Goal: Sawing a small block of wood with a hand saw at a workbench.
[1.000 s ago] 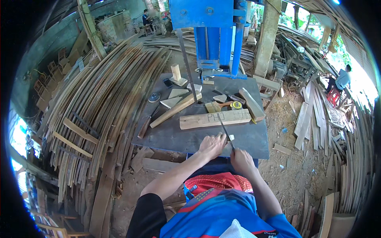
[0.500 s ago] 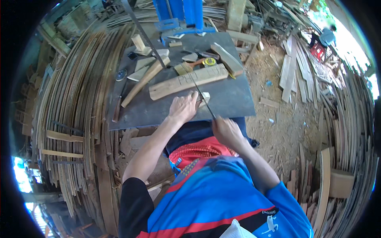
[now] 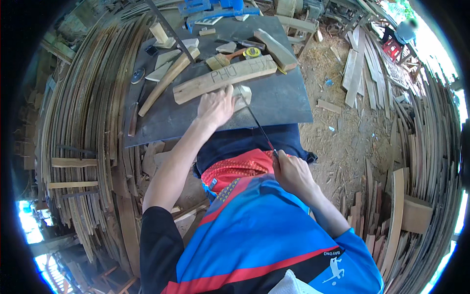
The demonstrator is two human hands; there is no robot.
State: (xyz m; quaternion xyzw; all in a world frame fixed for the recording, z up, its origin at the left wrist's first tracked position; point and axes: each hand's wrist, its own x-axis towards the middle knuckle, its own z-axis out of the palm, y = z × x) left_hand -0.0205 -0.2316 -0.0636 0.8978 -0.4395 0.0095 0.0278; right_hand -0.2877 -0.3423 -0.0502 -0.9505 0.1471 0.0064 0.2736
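My left hand [image 3: 215,108] is closed on a small pale wood block [image 3: 245,97], pressing it to the dark tabletop [image 3: 196,117]. The hand hides part of the block. Gripped in my right hand [image 3: 293,171], near my waist, is a slim dark file [image 3: 258,121] with a reddish part by its handle. Its far end lies on the block and the rest slants back past the table's near edge. Just beyond my left hand rests a long wooden beam [image 3: 225,78] with dark marks on top.
Farther back on the table are a brush [image 3: 218,61], a yellow tape measure [image 3: 251,52], a curved wooden piece [image 3: 169,81] and a thick offcut [image 3: 276,50]. Stacked planks [image 3: 88,122] line the left side. At far right, a person [image 3: 405,33] sits on a red seat.
My right hand has drawn the file back toward my body, so more of its blade shows. The left hand stays on the block. The whole view has shifted slightly.
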